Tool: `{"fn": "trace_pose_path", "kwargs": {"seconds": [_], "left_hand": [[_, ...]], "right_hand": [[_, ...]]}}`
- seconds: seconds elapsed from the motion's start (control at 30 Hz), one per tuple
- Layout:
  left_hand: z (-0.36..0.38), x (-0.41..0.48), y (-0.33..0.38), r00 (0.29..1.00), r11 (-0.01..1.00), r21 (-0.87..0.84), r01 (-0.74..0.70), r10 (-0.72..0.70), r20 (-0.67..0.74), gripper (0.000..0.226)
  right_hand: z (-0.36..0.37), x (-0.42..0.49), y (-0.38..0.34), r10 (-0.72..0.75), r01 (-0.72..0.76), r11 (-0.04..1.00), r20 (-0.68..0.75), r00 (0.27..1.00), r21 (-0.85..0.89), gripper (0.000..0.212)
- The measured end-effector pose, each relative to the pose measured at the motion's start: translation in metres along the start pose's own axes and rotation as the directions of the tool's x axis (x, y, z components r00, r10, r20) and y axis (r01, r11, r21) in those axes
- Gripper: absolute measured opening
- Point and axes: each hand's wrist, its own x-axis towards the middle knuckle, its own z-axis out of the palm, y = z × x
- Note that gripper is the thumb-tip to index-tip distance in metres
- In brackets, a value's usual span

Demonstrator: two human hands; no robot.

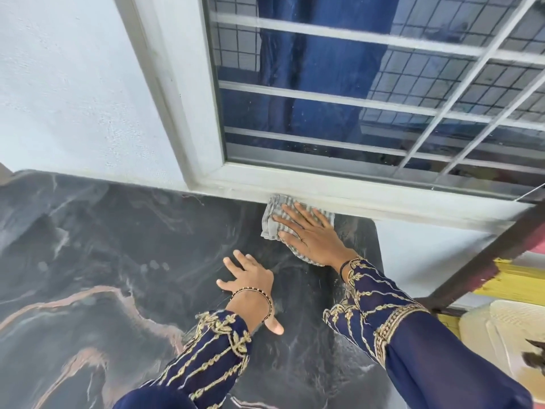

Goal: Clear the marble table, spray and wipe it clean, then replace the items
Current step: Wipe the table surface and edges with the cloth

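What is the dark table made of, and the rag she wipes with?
The table looks like polished dark marble or a marble-look slab: black with pinkish and white veins and a soft sheen. The rag under the right hand looks like thin woven cotton, grey with pale stripes, creased and limp.

The right hand [306, 234] hides much of the cloth [272, 222]; the counter [88, 261] runs off at 9 and 6 o'clock.
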Motion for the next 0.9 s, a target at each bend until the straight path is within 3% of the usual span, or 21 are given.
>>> {"fn": "trace_pose_path", "kwargs": {"seconds": [0.63,0.9], "left_hand": [[-0.001,-0.004,0.000,0.999,0.997,0.066,-0.030,0.029,0.017,0.155],[-0.004,-0.001,0.001,0.999,0.995,0.088,-0.049,0.051,-0.018,0.150]], "right_hand": [[0.010,-0.080,0.097,0.186,-0.182,0.981,-0.048,0.981,0.068,0.054],[0.015,-0.090,0.079,0.288,-0.283,0.954,-0.044,0.957,0.101,0.055]]}}
